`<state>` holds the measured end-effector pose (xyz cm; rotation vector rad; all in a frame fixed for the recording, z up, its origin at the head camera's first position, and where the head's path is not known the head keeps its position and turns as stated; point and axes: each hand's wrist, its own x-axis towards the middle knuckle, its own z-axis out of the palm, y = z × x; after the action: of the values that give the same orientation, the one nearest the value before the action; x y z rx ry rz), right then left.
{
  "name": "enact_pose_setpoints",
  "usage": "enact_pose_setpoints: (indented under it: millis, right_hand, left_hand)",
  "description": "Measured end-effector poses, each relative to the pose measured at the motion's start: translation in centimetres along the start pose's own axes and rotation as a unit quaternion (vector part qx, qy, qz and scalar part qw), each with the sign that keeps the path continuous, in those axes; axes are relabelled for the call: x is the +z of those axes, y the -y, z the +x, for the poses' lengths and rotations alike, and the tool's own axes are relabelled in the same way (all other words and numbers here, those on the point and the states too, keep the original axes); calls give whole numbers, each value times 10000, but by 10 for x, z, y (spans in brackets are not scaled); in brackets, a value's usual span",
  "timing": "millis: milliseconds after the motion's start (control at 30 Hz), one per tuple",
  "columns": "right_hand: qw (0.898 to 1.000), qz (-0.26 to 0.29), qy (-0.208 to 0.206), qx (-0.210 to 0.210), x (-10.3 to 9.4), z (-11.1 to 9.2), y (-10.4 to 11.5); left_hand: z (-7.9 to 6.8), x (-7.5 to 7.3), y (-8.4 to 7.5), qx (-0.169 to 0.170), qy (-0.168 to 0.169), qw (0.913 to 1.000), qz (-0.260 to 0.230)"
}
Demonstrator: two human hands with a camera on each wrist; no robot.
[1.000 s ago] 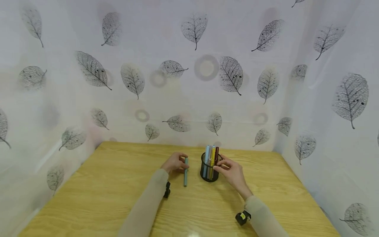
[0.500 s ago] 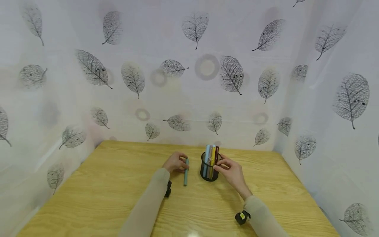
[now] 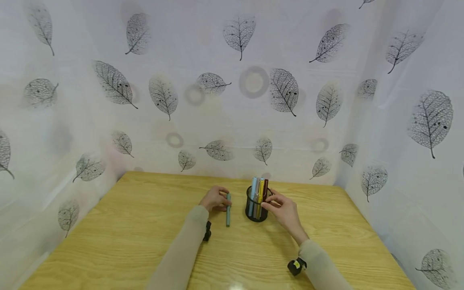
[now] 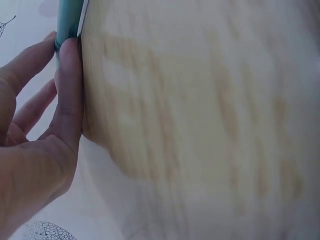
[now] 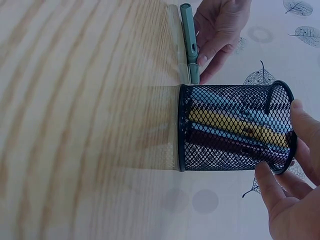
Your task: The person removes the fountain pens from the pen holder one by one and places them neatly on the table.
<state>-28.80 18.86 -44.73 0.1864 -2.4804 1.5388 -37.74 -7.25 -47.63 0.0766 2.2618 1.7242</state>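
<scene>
My left hand [image 3: 215, 198] pinches a grey-green pen [image 3: 228, 217] between thumb and fingers, left of a black mesh pen holder [image 5: 230, 160]. In the right wrist view the pen's clip side shows, and the pen lies along the tabletop, on it or just above. The left wrist view catches only one end of the pen [image 4: 69, 20]. My right hand [image 3: 286, 211] grips the holder's rim, thumb and fingers on its right side. Upright in the holder stand a light blue pen [image 3: 253, 186], a yellow pen [image 3: 261, 186], a dark red pen [image 3: 266, 186] and a greyish one.
The wood-grain table [image 3: 145, 237] runs back to a pale curtain [image 3: 232, 117] printed with dark leaves, which also hangs at both sides. A black wrist camera [image 3: 207, 231] sits on the left wrist, and another black camera [image 3: 295, 266] on the right.
My left hand has shifted very slightly to the right, and the near end of the pen with it. The right hand and the holder have stayed where they were.
</scene>
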Motion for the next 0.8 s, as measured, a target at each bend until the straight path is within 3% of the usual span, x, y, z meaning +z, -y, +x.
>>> enact_pose_setpoints:
  millis: [467,800]
  right_hand:
    - [10000,9,-16,-63,1,2,-5]
    - [9999,70,-22,-68,1,2,-4]
  left_hand:
    - [-2,-5,-3,-51,55,9999,78]
    - [-6,-9,-12,147,-191,9996,-158]
